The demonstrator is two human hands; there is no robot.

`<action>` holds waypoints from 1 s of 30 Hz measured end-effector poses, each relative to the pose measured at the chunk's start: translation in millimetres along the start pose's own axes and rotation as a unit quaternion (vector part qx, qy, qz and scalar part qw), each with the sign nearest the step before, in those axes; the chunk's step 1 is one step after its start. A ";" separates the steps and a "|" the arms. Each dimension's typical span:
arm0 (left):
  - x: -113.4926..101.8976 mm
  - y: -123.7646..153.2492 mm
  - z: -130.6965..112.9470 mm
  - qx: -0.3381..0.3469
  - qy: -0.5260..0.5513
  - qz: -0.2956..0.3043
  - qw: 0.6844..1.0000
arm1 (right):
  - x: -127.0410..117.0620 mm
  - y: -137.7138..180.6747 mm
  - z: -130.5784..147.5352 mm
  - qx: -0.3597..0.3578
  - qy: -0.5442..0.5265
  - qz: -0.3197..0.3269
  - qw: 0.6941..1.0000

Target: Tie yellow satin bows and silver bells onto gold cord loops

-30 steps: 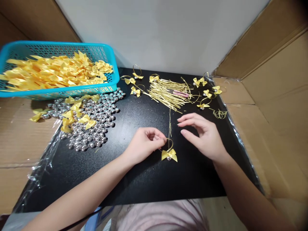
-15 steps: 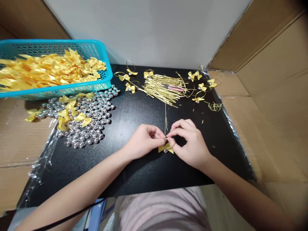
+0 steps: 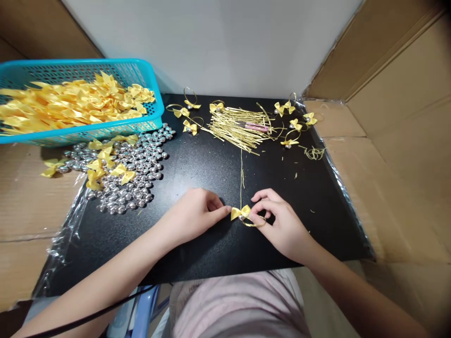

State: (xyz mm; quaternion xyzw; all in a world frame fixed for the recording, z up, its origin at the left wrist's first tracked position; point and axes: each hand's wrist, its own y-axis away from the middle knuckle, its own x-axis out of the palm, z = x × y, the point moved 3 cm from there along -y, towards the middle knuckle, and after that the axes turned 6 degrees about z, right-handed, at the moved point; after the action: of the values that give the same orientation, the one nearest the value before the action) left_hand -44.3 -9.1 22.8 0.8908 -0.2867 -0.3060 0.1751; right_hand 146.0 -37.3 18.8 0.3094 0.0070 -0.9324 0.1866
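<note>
Yellow bow (image 3: 240,212) on the table (image 3: 204,164), held low probably to keep it steady | right hand (image 3: 283,225) angled in, thumb and finger pinching its right side | left hand (image 3: 195,213) half-curled, thumb at its left tip (can't tell if it's gripping, tbh) | thread (image 3: 241,164) just beyond | bells (image 3: 132,188) left, strips (image 3: 232,129) further, likely for easy reach

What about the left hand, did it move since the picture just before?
Yes. Judged against the pile of silver beads, the left hand has moved to the left, a bit closer to it.
</note>
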 end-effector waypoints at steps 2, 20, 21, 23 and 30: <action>3.6 1.2 -1.1 -0.006 -0.016 0.000 1.000 | 3.2 4.4 0.4 0.028 -0.036 0.016 0.999; 21.6 -0.8 -4.9 -0.007 -0.019 0.013 1.000 | 16.6 -1.4 -14.9 0.031 -0.199 -0.012 0.979; 21.6 -0.2 -4.7 -0.007 -0.004 0.021 1.000 | 16.3 -2.0 -15.3 0.031 -0.198 -0.011 0.980; 20.7 -0.1 -4.2 -0.014 0.043 0.034 0.998 | 14.9 -3.7 -14.7 0.031 -0.208 -0.008 0.978; 19.7 -14.4 -4.7 0.009 0.308 0.080 0.948 | -0.1 -19.6 -4.1 0.037 -0.267 0.024 0.963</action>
State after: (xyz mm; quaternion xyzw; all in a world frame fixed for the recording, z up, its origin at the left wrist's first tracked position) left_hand -22.7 -9.5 10.5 0.9172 -0.2919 0.0005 0.2711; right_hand 141.6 -18.5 13.5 0.0563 -0.0853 -0.9760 0.1923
